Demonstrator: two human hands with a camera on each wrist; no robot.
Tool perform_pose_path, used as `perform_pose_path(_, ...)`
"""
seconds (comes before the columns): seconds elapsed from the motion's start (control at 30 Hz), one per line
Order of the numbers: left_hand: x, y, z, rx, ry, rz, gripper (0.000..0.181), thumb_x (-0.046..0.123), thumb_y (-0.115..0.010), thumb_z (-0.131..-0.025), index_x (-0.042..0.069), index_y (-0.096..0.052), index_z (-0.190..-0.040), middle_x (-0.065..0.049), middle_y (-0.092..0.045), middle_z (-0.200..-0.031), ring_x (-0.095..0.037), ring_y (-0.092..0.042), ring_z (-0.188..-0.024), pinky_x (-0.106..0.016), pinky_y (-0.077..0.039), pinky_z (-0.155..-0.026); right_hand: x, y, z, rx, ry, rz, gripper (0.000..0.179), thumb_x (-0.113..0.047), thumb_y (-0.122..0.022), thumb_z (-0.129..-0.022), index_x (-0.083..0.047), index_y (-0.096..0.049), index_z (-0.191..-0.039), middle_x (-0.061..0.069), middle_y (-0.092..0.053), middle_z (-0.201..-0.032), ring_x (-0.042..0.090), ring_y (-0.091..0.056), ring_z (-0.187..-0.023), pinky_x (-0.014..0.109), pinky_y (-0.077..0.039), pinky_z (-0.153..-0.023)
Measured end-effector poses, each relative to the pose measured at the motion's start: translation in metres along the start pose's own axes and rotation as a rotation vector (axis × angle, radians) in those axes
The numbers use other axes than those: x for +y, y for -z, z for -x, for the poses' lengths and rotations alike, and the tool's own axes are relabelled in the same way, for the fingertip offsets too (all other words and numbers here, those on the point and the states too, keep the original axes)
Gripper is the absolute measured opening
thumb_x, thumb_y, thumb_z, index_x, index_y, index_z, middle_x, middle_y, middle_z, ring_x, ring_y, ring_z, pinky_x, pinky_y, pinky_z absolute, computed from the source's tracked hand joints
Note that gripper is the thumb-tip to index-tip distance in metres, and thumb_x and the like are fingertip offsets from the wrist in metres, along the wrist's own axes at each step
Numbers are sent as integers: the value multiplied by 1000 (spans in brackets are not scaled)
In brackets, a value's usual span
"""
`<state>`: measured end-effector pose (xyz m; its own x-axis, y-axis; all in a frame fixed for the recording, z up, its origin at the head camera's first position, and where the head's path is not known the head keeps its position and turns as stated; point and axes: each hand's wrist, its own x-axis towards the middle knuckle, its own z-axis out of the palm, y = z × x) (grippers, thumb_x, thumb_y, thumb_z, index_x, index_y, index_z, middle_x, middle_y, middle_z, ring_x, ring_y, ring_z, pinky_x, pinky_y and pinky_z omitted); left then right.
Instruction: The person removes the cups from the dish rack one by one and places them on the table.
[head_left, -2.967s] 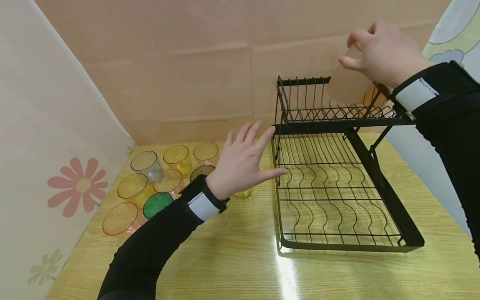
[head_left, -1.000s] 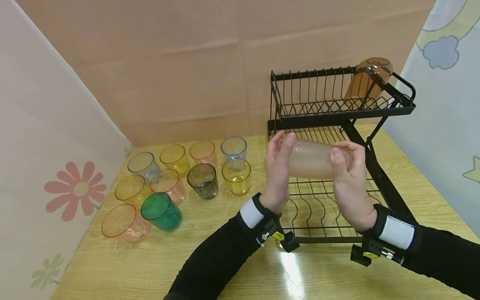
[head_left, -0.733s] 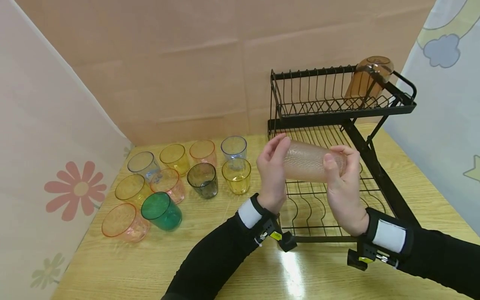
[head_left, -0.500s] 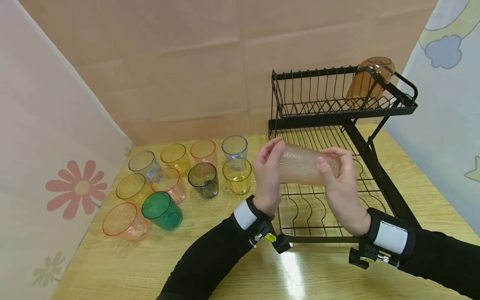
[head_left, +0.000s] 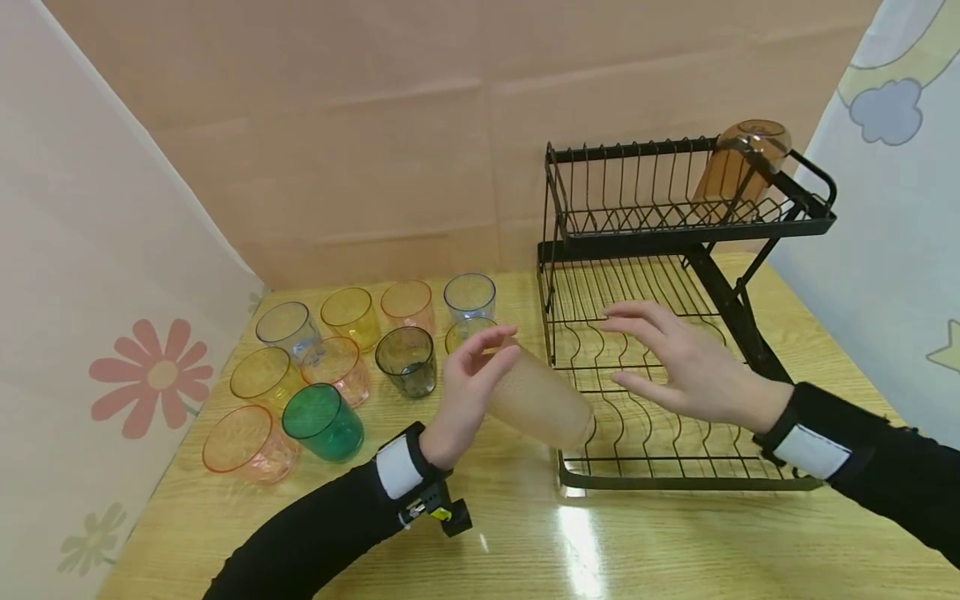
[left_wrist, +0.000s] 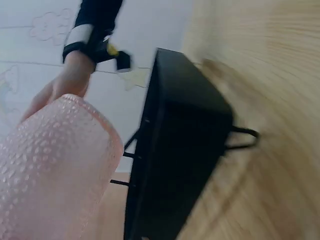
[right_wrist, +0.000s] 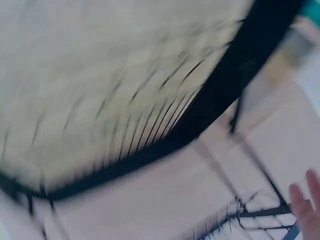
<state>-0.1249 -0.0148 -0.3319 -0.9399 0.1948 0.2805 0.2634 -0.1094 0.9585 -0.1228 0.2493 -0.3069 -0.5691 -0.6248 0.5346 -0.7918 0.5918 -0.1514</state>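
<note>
A pale pink glass [head_left: 538, 398] with a dimpled surface, seen close in the left wrist view [left_wrist: 55, 165], is held by my left hand [head_left: 463, 400] at its upper left end. It tilts down to the right in the air beside the black wire dish rack [head_left: 637, 482]. My right hand [head_left: 686, 362] is over the rack's lower tier with its fingers spread and nothing in them; its fingertips [right_wrist: 304, 207] enter the right wrist view at the edge. An amber glass [head_left: 738, 171] stands upside down at the right end of the upper tier.
Several coloured tumblers stand upright on the wooden table at left, among them a green one [head_left: 326, 425], a grey one [head_left: 408, 362] and a blue-rimmed one [head_left: 471, 298]. A yellow tumbler [head_left: 457, 333] is partly hidden behind my left hand. Paper covers the back wall [head_left: 337, 125].
The right hand has let go of the pink glass and is apart from it. My left hand has carried the glass left and down, turning it more steeply. The amber glass stays put.
</note>
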Motion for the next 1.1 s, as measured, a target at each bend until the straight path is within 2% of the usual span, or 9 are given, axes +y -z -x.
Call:
perform_pose_path(0.1, -2, 18, 11, -75, -19, -111, 29, 20, -61, -85, 8, -60, -112, -8, -56, -112, -22, -52, -96, -39, -43, -79, 17, 8, -3, -54, 185, 170, 58, -42, -54, -85, -9, -44, -131, 14, -45, -129, 26, -50, -105, 42, -46, -78)
perform_pose_path(0.2, -5, 38, 23, -132, -14, -219, 28, 20, -63, -84, 13, -61, -112, -5, -58, -110, -22, -52, -95, -37, -47, -71, 28, 20, -8, -101, 285, 255, 60, -46, -51, -85, -10, -43, -133, 16, -44, -130, 31, -49, -107, 47, -43, -82)
perform_pose_path(0.27, -6, 51, 29, -161, 2, -280, 29, 22, -64, -84, 17, -61, -112, -3, -58, -110, -22, -53, -94, -37, -48, -65, 34, 30, -13, -115, 326, 297, 60, -48, -47, -87, -11, -43, -134, 18, -45, -129, 34, -48, -108, 50, -41, -85)
perform_pose_path(0.33, -6, 62, 34, -184, 10, -353, 30, 25, -65, -83, 20, -60, -112, -2, -57, -109, -20, -52, -94, -37, -48, -66, 38, 40, -19, -109, 359, 327, 58, -48, -43, -89, -10, -44, -133, 19, -45, -128, 35, -48, -108, 51, -41, -84)
perform_pose_path(0.5, -1, 86, 42, -214, -32, -668, 35, 44, -63, -81, 35, -55, -113, 9, -54, -110, -9, -49, -96, -37, -45, -70, 45, 63, -33, -33, 398, 357, 59, -52, -40, -91, -6, -49, -127, 21, -46, -125, 37, -47, -106, 53, -42, -81)
perform_pose_path(0.6, -1, 98, 44, -205, -109, -864, 38, 51, -62, -79, 37, -55, -113, 17, -51, -109, -5, -50, -94, -33, -44, -70, 47, 77, -40, 13, 375, 382, 63, -56, -38, -90, -5, -50, -124, 23, -46, -122, 38, -48, -102, 53, -42, -79)
perform_pose_path(0.73, -4, 110, 45, -182, -171, -1013, 39, 51, -63, -78, 34, -56, -113, 18, -51, -110, -7, -54, -92, -30, -44, -68, 51, 96, -45, 60, 293, 425, 65, -60, -36, -89, -7, -50, -123, 23, -46, -122, 40, -49, -96, 55, -42, -71)
perform_pose_path(0.93, -13, 126, 44, -128, -182, -1120, 39, 46, -66, -75, 33, -57, -110, 14, -52, -110, -13, -54, -94, -32, -44, -63, 62, 119, -48, 59, 154, 424, 71, -65, -34, -87, -8, -48, -126, 24, -43, -126, 44, -44, -100, 57, -38, -79)
perform_pose_path(1.1, -20, 136, 44, -84, -196, -1172, 39, 47, -66, -75, 31, -57, -109, 11, -51, -107, -13, -50, -97, -30, -42, -55, 72, 133, -47, -28, 27, 427, 68, -55, -53, -82, -10, -43, -132, 23, -39, -130, 41, -45, -98, 54, -40, -71)
